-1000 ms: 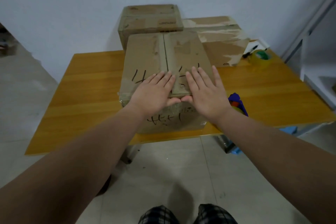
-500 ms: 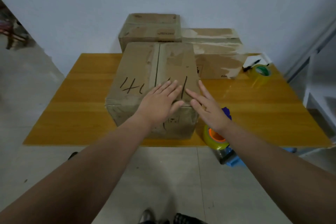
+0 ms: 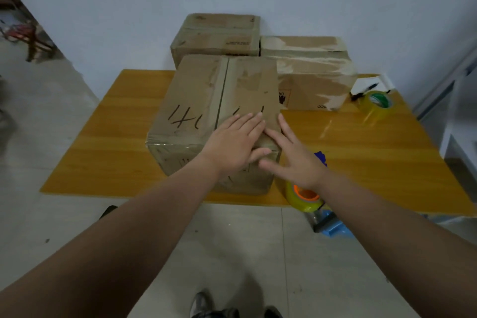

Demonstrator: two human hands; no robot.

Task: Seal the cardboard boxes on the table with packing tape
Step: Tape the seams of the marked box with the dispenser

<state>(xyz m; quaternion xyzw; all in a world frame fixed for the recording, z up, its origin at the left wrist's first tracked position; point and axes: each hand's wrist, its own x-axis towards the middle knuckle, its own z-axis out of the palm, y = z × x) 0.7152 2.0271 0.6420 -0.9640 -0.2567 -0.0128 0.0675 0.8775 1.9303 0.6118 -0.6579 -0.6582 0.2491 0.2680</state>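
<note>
A closed cardboard box (image 3: pixel 201 100) with black marker writing on its top stands at the near edge of the wooden table (image 3: pixel 361 152). My left hand (image 3: pixel 233 147) lies flat on the box's near right top, fingers straight. My right hand (image 3: pixel 294 155) is spread at the box's near right corner, fingers straight along the edge. Just under my right wrist, a tape dispenser (image 3: pixel 305 197) with a yellowish roll, orange core and blue body sits at the table's front edge.
Two more cardboard boxes stand against the wall: one at the back middle (image 3: pixel 219 36), one at the back right (image 3: pixel 312 70). A second tape roll (image 3: pixel 376 104) and a pen on white paper (image 3: pixel 366 88) lie at the far right. A metal frame stands on the right.
The box has turned and shifted left on the table. My right hand slid off the top towards the box's right corner, and the tape dispenser came into view under it.
</note>
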